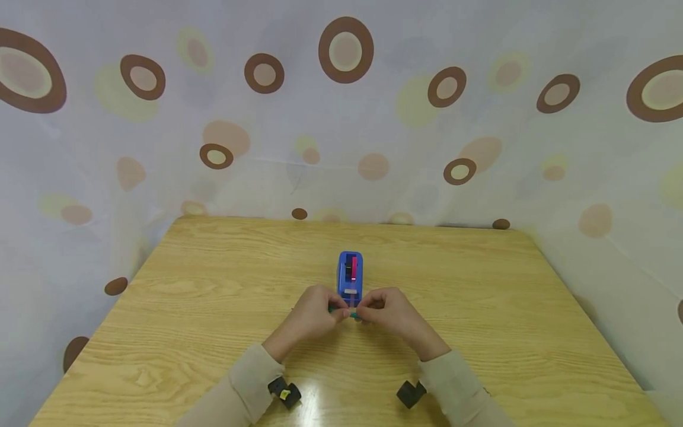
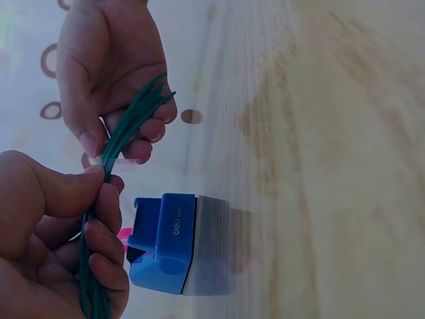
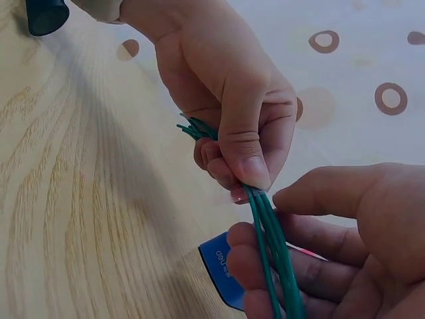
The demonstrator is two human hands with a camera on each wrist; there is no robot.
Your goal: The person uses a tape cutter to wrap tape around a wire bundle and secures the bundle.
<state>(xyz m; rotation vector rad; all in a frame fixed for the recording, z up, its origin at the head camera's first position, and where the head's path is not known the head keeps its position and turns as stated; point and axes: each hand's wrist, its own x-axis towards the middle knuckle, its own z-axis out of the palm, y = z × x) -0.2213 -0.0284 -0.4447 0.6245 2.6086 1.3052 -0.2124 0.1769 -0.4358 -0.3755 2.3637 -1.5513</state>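
Note:
My left hand and right hand meet in front of a blue tape dispenser. Between them is a bundle of thin green wire-like strands. In the left wrist view, the left thumb and fingers grip the bundle's lower length, just below a short strip of clear tape. The strip lies against the strands, its free end sticking out to the side. In the right wrist view, the right thumb and fingers pinch the strands beside the tape, with loose ends showing past the curled fingers.
The dispenser holds a roll with a pink core and stands upright on the wood-grain table. A pale curtain with brown rings hangs behind and at both sides. Black wrist devices sit by both cuffs.

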